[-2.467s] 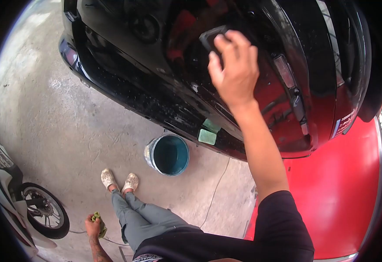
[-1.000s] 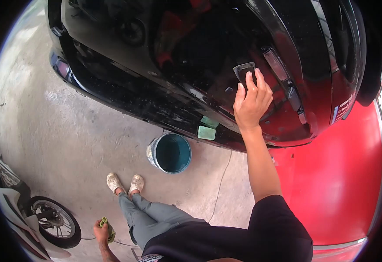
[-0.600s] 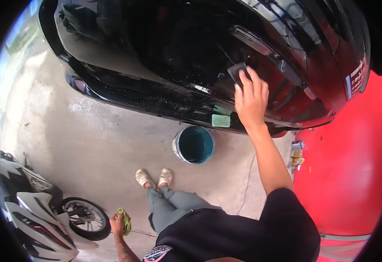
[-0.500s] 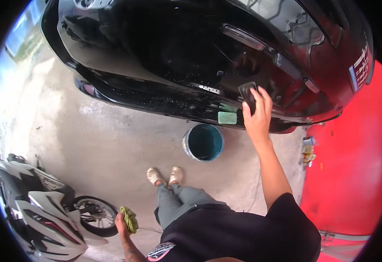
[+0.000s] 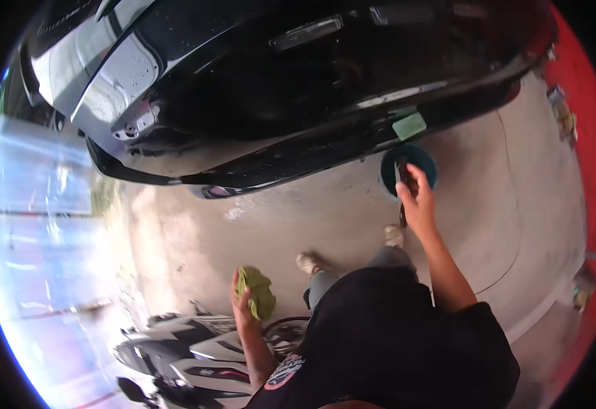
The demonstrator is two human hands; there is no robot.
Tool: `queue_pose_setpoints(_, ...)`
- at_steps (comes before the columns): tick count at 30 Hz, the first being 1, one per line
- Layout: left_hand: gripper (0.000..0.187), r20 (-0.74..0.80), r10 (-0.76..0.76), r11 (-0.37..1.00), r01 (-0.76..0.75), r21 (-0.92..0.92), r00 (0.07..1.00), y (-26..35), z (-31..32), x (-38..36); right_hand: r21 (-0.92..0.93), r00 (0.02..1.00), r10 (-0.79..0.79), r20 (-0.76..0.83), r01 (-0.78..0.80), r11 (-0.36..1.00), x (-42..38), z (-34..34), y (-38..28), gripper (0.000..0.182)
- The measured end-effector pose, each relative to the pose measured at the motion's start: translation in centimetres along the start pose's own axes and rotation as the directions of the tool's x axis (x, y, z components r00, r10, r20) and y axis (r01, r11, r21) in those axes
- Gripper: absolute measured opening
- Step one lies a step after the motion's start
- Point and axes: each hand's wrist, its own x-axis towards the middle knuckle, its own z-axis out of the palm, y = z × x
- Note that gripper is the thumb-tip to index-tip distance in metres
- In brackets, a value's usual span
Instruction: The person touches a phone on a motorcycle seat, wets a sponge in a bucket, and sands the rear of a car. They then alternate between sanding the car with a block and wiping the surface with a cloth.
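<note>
My right hand point(image 5: 420, 204) grips a thin black flat pad point(image 5: 400, 178), seen nearly edge-on, above the teal bucket point(image 5: 435, 178) on the floor. The hand and pad cover part of the bucket's opening. On the ledge of the glossy black car bumper point(image 5: 298, 169), just beyond the bucket, lies a light green rectangular block point(image 5: 409, 126). Over on the left, my left hand point(image 5: 242, 310) is closed around a crumpled yellow-green cloth point(image 5: 257, 293), held in the air near the parked motorcycle.
A black car body point(image 5: 264, 95) with a bare lamp recess point(image 5: 136, 126) spans the top of the view. The white and black motorcycle point(image 5: 195, 354) stands lower left. A thin cable point(image 5: 517, 225) lies on the concrete floor at right, near a red wall point(image 5: 594, 204).
My right hand has brought the black pad off the car panel, down over the bucket. The view has turned left, and I stand closer to the motorcycle. The cloth stays in my left hand.
</note>
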Motion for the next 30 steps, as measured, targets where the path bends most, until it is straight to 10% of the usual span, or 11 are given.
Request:
queue_pose_setpoints(4,0.084,0.476,0.313,0.639,-0.553,0.534,0.822,21.3,2.5,10.6,0.124,0.981,-0.005,-0.194,0.029,0.992,-2.2,8.8,-2.0,0.048)
queue_pose_setpoints(6,0.068,0.755,0.425,0.104,-0.855,0.508,0.499,33.5,8.8,13.7,0.105,0.961,-0.049,-0.272,0.080,0.991,-3.3,14.9,-3.5,0.049)
queue_pose_setpoints(10,0.049,0.953,0.279,-0.539,-0.841,0.055,-0.116,43.4,23.8,14.4,-0.065,0.885,-0.282,-0.371,0.278,0.958,-0.9,21.8,-8.4,0.050)
queue_pose_setpoints(15,0.052,0.970,0.032,-0.693,-0.704,-0.152,-0.242,44.5,32.2,20.0,-0.228,0.767,-0.442,-0.465,0.379,0.897,4.8,27.0,-11.2,0.054)
queue_pose_setpoints(30,0.030,0.890,-0.075,-0.754,-0.558,-0.346,-0.451,45.1,34.2,24.3,-0.207,0.587,-0.377,-0.716,0.336,0.919,8.1,31.2,-15.0,0.048)
